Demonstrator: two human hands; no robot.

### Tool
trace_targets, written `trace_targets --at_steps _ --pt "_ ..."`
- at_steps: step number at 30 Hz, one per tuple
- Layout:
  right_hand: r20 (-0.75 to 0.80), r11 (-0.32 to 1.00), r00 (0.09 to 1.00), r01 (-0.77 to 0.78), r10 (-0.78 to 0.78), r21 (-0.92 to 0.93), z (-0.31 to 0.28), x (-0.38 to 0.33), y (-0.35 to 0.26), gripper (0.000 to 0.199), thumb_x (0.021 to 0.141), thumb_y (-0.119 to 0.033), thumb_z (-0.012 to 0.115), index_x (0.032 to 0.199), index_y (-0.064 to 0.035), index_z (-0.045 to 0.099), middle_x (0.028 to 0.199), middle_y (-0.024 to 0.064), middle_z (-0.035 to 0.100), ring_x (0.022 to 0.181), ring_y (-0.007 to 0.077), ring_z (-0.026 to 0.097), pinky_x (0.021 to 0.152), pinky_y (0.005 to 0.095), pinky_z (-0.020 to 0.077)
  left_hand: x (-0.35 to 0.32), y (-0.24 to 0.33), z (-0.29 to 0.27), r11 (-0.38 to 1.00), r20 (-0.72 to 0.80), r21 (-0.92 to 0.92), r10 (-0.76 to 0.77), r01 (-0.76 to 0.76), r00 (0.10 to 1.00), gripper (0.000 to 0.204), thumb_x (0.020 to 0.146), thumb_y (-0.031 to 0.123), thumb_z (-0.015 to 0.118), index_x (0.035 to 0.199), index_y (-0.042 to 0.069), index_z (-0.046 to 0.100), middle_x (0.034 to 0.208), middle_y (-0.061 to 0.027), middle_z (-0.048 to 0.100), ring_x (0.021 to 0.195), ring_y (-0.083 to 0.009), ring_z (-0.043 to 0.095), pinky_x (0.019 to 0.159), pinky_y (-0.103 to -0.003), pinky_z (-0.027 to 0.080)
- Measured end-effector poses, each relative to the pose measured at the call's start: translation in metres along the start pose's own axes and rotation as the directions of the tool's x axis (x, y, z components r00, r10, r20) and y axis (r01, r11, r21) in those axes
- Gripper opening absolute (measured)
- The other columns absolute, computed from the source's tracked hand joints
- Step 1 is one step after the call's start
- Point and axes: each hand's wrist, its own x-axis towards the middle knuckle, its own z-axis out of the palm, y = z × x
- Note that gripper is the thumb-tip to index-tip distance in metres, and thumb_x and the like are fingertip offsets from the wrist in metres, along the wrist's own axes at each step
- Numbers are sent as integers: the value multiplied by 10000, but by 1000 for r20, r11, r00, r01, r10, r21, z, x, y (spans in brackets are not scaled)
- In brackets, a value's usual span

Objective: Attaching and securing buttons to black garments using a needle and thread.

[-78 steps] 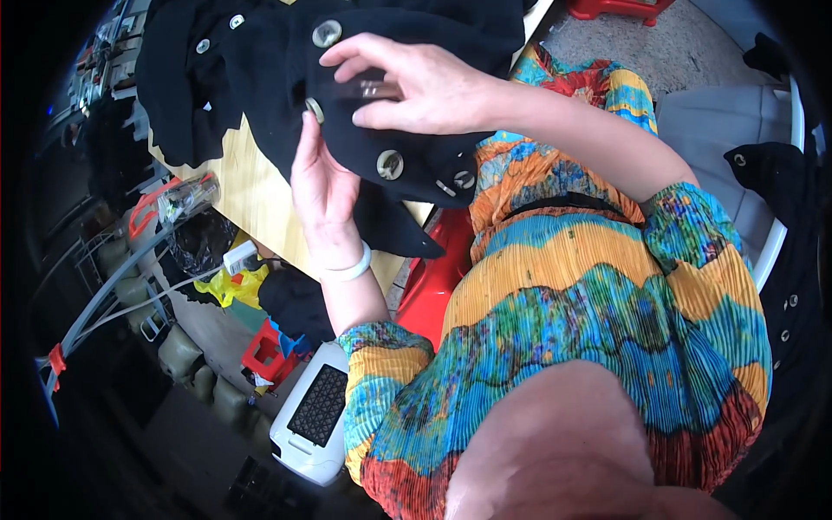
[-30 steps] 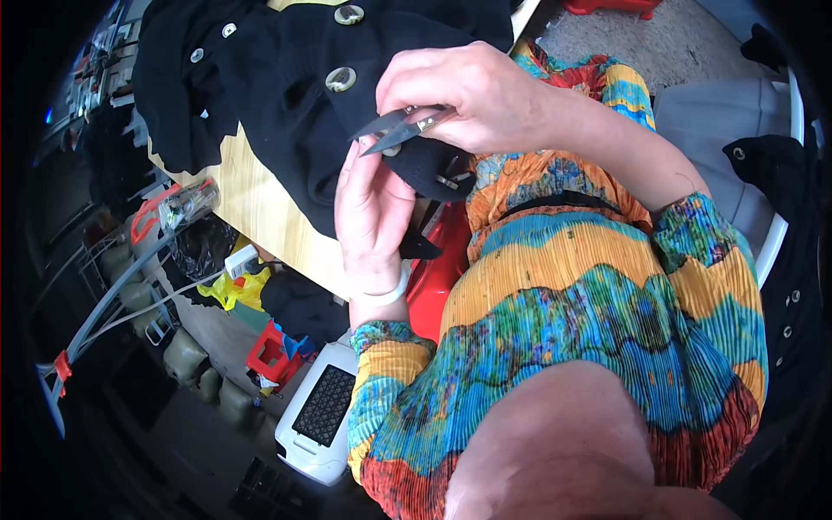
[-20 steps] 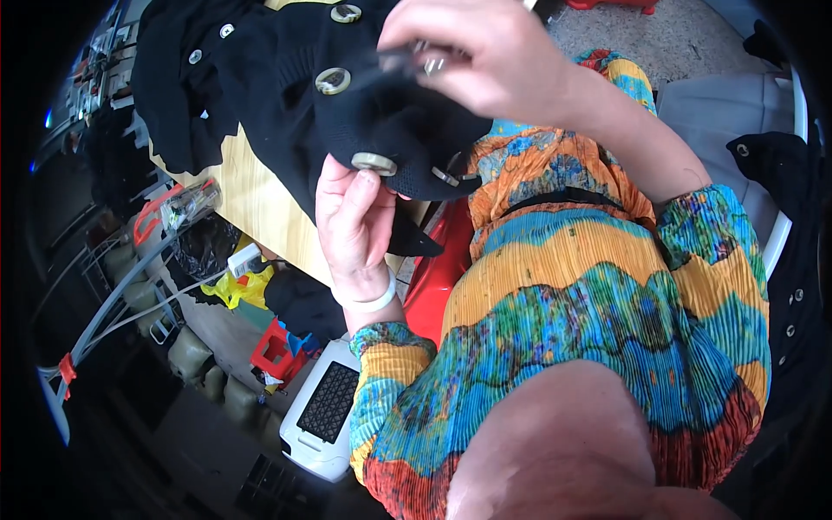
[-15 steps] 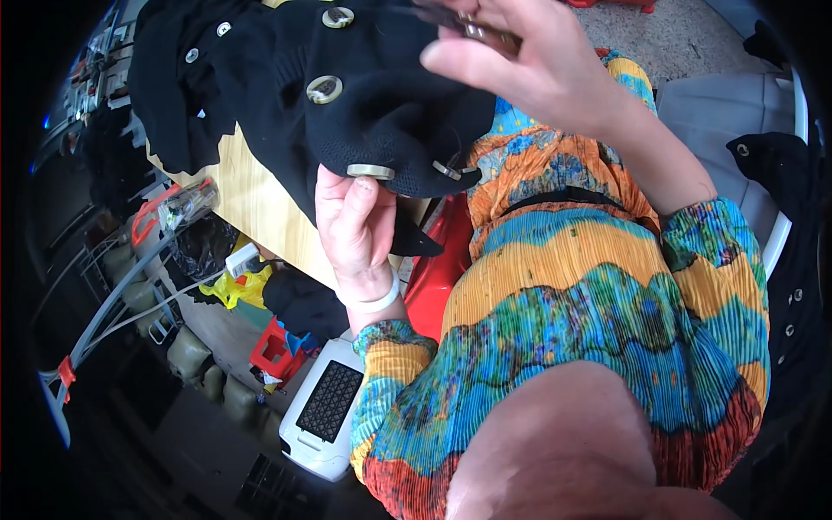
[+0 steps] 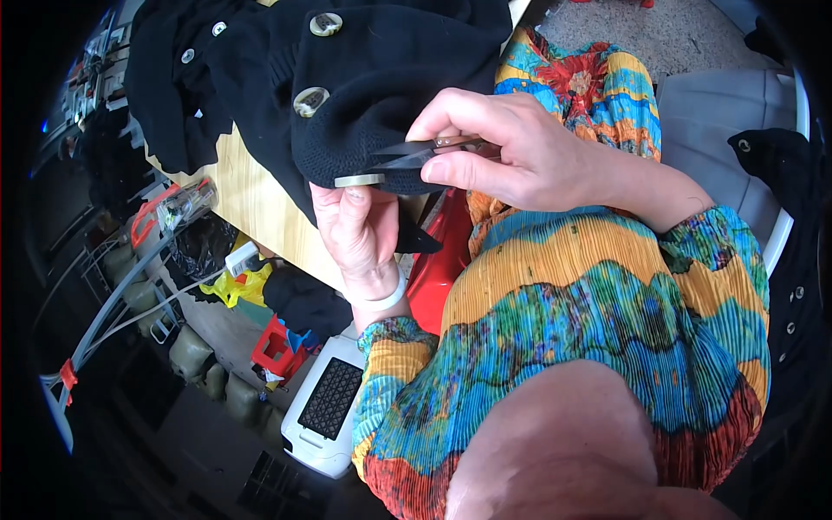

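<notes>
A black knit garment (image 5: 390,61) with large pale-rimmed buttons drapes over the table. My left hand (image 5: 360,234) pinches its edge from below, thumb against a button (image 5: 359,181) seen edge-on. In my right hand (image 5: 529,160) is a pair of thread snips (image 5: 400,158), blades pointing left, slightly apart. The blades lie over the knit just right of that button; whether they touch a thread is too small to tell. Farther up the cloth sit another button (image 5: 310,101) and a top button (image 5: 326,24). My right fingers hide part of the snips' handles.
Under the garment is a light wooden table (image 5: 251,208). A red plastic seat or stool (image 5: 433,299) shows beside my lap. Lower left are a white appliance (image 5: 303,442), a red basket (image 5: 276,347) and a yellow bag (image 5: 243,290). To the right stands a grey container (image 5: 702,113) with dark buttoned cloth.
My right hand has come down and toward me with the snips, bringing the blades to the garment's edge near my left hand. The pinched button has shifted slightly left and down.
</notes>
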Motion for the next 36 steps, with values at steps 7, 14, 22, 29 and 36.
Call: trace_targets --at_steps 7,14,22,29,36 --pt "32 1000 999 20 -19 -17 1 1 0 197 797 -132 596 944 -21 525 661 41 566 571 102 547 497 217 400 -2 -2 -7 972 33 234 -27 18 999 589 759 270 647 1256 97 383 1186 -72 488 1080 -226 478 949 -388 361" --pt "-178 999 984 22 -16 35 6 6 -1 130 783 -135 600 839 -33 542 612 41 552 507 111 525 472 235 397 -1 -7 -10 989 5 -121 -89 89 996 528 710 105 688 1175 47 445 1089 -94 555 1000 -233 539 921 -374 407" --pt "-73 989 991 104 -111 -103 10 -2 4 213 761 -110 631 924 -4 544 699 62 567 588 130 574 501 219 437 2 -10 -17 955 130 -273 -85 118 988 432 727 148 677 1105 18 510 1087 -107 559 1022 -248 527 937 -413 392" --pt "-131 954 955 241 -266 -180 14 1 7 188 755 -87 627 904 0 553 705 76 562 573 153 574 484 226 430 -1 -16 -16 954 86 -266 -121 140 989 287 726 119 674 980 20 586 976 -101 613 950 -231 572 931 -404 398" --pt "-209 993 977 -17 41 114 2 13 12 178 813 -115 577 939 -9 509 745 26 557 686 68 530 614 200 417 1 0 -30 915 214 -334 -160 227 964 490 836 163 531 1268 29 341 1275 -144 404 1194 -293 369 1016 -463 257"
